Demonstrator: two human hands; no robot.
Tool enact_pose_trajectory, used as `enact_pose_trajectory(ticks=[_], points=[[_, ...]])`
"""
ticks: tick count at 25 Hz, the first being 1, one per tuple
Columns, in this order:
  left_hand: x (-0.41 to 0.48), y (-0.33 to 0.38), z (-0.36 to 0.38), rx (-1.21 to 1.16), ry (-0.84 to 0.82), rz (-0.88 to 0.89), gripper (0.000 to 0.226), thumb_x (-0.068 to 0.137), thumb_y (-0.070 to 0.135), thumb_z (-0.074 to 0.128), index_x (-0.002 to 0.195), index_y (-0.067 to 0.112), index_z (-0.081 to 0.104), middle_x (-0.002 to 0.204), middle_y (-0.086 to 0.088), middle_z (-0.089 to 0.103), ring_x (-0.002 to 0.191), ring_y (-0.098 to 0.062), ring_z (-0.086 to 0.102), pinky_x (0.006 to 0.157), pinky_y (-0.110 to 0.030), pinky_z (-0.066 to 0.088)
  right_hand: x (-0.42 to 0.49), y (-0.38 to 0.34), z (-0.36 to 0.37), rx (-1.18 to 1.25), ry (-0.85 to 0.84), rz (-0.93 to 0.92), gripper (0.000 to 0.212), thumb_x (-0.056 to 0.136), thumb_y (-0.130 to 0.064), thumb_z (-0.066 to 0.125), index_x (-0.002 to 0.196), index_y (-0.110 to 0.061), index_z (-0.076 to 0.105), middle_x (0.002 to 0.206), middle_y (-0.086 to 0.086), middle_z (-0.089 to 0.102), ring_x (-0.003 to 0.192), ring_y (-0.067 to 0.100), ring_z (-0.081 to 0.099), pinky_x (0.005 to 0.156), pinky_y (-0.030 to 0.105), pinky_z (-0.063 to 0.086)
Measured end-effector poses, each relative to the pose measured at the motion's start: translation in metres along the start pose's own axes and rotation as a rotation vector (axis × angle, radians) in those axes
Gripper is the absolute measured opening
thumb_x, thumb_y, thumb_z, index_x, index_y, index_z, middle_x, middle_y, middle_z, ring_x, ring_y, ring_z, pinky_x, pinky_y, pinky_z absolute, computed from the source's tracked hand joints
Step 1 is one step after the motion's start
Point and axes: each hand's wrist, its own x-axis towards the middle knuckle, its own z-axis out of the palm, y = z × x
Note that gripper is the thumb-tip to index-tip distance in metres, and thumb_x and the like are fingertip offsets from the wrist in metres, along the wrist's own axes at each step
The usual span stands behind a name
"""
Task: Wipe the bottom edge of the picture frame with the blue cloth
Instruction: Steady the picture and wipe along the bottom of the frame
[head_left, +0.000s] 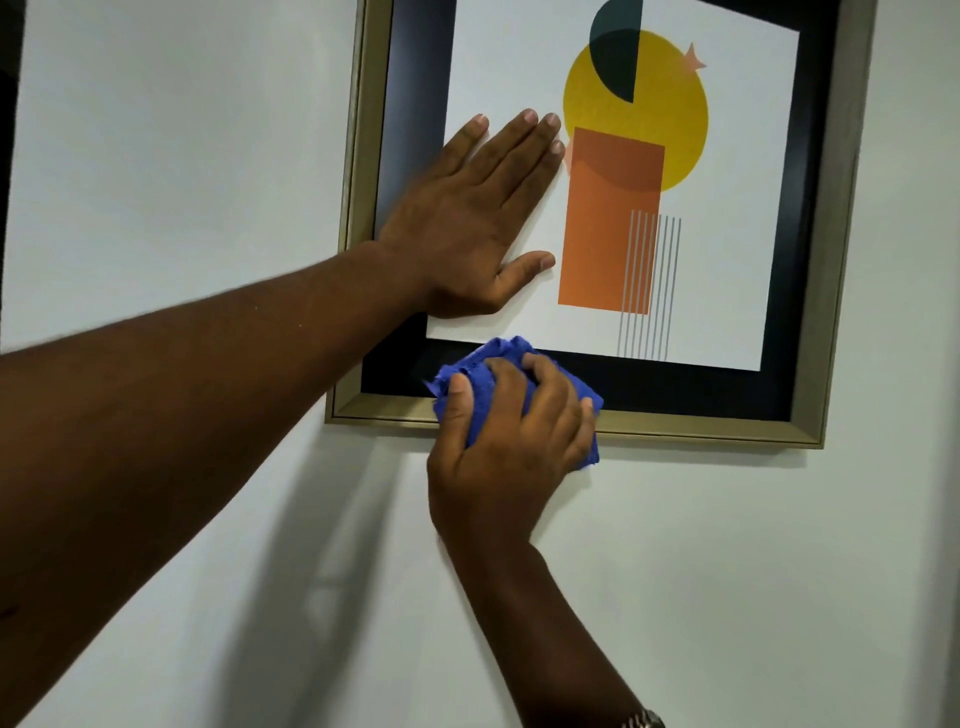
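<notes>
1. Pressing the blue cloth (485, 382) onto the bottom edge (701, 423) of the picture frame (844, 249), toward its left corner, my right hand (506, 452) is clamped around the bunched fabric.
2. My left hand (475, 218) lies flat, fingers spread, on the frame's glass, gripping nothing.
3. Best practice, I judge: brace firmly, keep even pressure, sweep rightward to the far corner.
4. Count: one frame, one cloth, two hands, one wristwatch (644, 719).

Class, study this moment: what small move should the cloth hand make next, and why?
Probably slide the right hand with the blue cloth rightward along the frame's bottom edge. The cloth sits near the left end, most of the edge lies to its right, and the left hand steadies the picture.
</notes>
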Motion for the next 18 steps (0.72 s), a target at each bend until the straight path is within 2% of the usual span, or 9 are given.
enact_pose_trajectory(ticks=[4, 7, 12, 15, 17, 18], points=[[0.000, 0.001, 0.000, 0.013, -0.012, 0.002, 0.086, 0.090, 0.063, 0.015, 0.152, 0.004, 0.003, 0.164, -0.016, 0.004, 0.152, -0.030, 0.002, 0.124, -0.050, 0.007, -0.006, -0.019, 0.002, -0.016, -0.088, -0.032, 0.034, 0.094, -0.042, 0.046, 0.120, -0.023, 0.060, 0.127, 0.010, 0.060, 0.124, 0.030, 0.051, 0.112, 0.054, 0.030], [0.000, 0.001, -0.001, 0.023, -0.021, -0.005, 0.086, 0.091, 0.062, 0.015, 0.152, 0.004, 0.003, 0.164, -0.016, 0.004, 0.152, -0.030, 0.002, 0.124, -0.051, 0.008, -0.008, -0.036, 0.004, -0.023, -0.129, -0.026, 0.029, 0.093, -0.039, 0.045, 0.116, -0.028, 0.059, 0.128, 0.008, 0.058, 0.124, 0.031, 0.050, 0.109, 0.055, 0.033], [-0.001, 0.003, -0.008, 0.036, -0.109, -0.022, 0.083, 0.092, 0.060, 0.015, 0.152, 0.005, 0.002, 0.164, -0.017, 0.004, 0.152, -0.030, 0.002, 0.124, -0.051, 0.008, -0.004, -0.006, -0.010, -0.059, -0.253, -0.345, 0.023, 0.094, -0.040, 0.043, 0.105, -0.029, 0.060, 0.130, 0.007, 0.057, 0.123, 0.031, 0.045, 0.103, 0.054, 0.033], [-0.009, 0.011, -0.019, 0.028, -0.213, -0.099, 0.077, 0.094, 0.050, 0.022, 0.153, 0.006, -0.002, 0.164, -0.015, -0.002, 0.152, -0.028, -0.003, 0.124, -0.050, 0.004, 0.018, 0.027, -0.027, -0.138, -0.274, -0.336, 0.022, 0.095, -0.039, 0.044, 0.101, -0.027, 0.061, 0.124, 0.007, 0.060, 0.115, 0.033, 0.051, 0.093, 0.050, 0.038], [-0.020, 0.029, -0.034, -0.132, -0.256, -0.214, 0.073, 0.097, 0.039, 0.033, 0.153, 0.008, 0.000, 0.165, -0.012, -0.002, 0.152, -0.025, -0.004, 0.125, -0.048, 0.005, 0.033, 0.046, -0.044, -0.165, -0.307, -0.321, 0.021, 0.095, -0.037, 0.046, 0.097, -0.023, 0.062, 0.119, 0.007, 0.061, 0.110, 0.033, 0.054, 0.087, 0.047, 0.038], [-0.028, 0.044, -0.043, -0.304, -0.231, -0.321, 0.069, 0.097, 0.033, 0.039, 0.153, 0.008, 0.007, 0.165, -0.011, 0.005, 0.152, -0.023, 0.002, 0.125, -0.045, 0.009, 0.040, 0.055, -0.052, -0.149, -0.319, -0.312, 0.021, 0.095, -0.036, 0.047, 0.096, -0.022, 0.063, 0.118, 0.007, 0.061, 0.108, 0.033, 0.054, 0.086, 0.046, 0.038]])
